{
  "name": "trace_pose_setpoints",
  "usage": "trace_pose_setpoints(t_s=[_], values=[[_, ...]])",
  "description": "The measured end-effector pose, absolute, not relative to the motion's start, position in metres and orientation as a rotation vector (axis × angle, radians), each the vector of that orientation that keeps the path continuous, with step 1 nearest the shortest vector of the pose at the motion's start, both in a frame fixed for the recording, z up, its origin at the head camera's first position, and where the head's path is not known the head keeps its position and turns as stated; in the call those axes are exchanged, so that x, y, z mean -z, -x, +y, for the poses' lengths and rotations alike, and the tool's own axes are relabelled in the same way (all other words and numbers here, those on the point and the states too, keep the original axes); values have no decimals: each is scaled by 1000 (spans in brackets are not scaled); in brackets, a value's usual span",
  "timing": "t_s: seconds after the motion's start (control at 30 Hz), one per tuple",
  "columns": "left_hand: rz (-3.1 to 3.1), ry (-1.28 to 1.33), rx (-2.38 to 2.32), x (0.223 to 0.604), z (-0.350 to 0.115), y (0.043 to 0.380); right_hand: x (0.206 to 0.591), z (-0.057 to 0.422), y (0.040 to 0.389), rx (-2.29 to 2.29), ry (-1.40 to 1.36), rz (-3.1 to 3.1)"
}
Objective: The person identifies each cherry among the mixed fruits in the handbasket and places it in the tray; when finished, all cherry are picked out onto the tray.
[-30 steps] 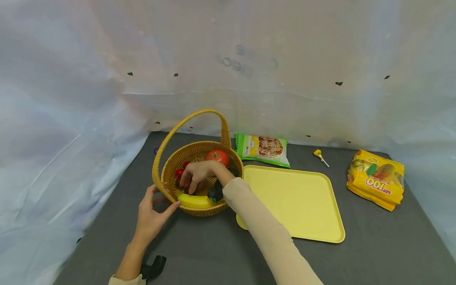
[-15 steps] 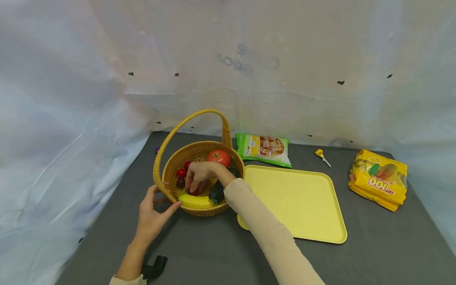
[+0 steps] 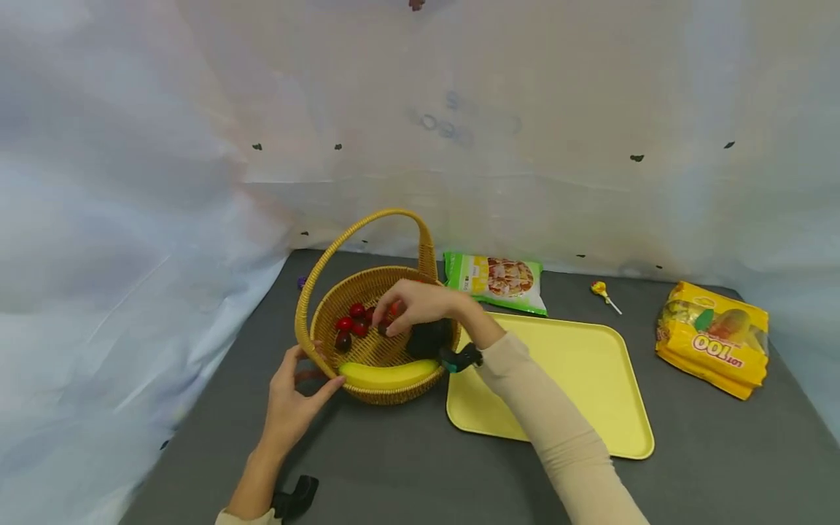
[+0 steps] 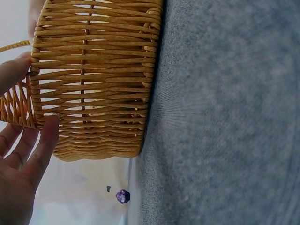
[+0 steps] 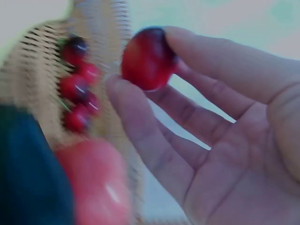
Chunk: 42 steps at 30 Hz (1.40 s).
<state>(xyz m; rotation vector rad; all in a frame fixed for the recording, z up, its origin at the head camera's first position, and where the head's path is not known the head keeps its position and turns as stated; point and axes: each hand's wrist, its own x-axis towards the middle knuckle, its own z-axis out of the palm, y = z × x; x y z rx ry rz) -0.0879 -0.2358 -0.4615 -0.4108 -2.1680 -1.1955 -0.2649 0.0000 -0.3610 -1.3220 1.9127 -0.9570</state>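
Note:
A yellow wicker basket (image 3: 387, 397) with a tall arched handle stands left of centre. My left hand (image 3: 289, 401) holds its rim at the handle's near foot, thumb in front and fingers behind; the left wrist view shows fingertips on the weave. Over the basket, my right hand (image 3: 420, 302) pinches a dark red cherry (image 5: 149, 58) between thumb and fingertips. Several more cherries (image 3: 344, 324) lie inside at the left. A banana (image 3: 387, 375) lies along the near inner wall, beside a dark rounded thing (image 3: 428, 338). A round red fruit (image 5: 96, 183) is mostly hidden behind the hand in the head view.
A yellow tray (image 3: 584, 372) lies right of the basket, partly under the right forearm. Behind it are a green-and-white food packet (image 3: 502, 281) and a lollipop (image 3: 604, 295). A yellow bag (image 3: 712, 339) lies far right. A small purple thing (image 4: 123, 196) sits behind the basket.
My right hand has risen from the basket's bottom and moved right with the cherry in its fingertips, uncovering the other cherries and more of the banana. The left hand keeps its hold.

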Motion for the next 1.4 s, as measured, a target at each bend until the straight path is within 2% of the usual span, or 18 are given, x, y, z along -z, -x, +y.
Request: trace_pose_setpoints(t_s=[0.2, 0.3, 0.4, 0.57, 0.73, 1.13, 1.4], values=[[-2151, 477, 1168, 464, -234, 98, 349, 101, 273, 1121, 1202, 2124], [-2145, 492, 1148, 463, -236, 98, 368, 136, 278, 1146, 1110, 2265], [-2118, 514, 1128, 463, -238, 98, 397, 152, 281, 1152, 1059, 2354], [-2079, 540, 1100, 458, -236, 98, 440, 152, 286, 1205, 1054, 2368], [-2082, 541, 1091, 439, -225, 92, 455, 143, 287, 1275, 1039, 2365], [-2089, 545, 1101, 427, -220, 88, 455, 138, 285, 1207, 1051, 2318], [-2082, 551, 1112, 428, -221, 89, 429, 135, 285, 1255, 1139, 2434]])
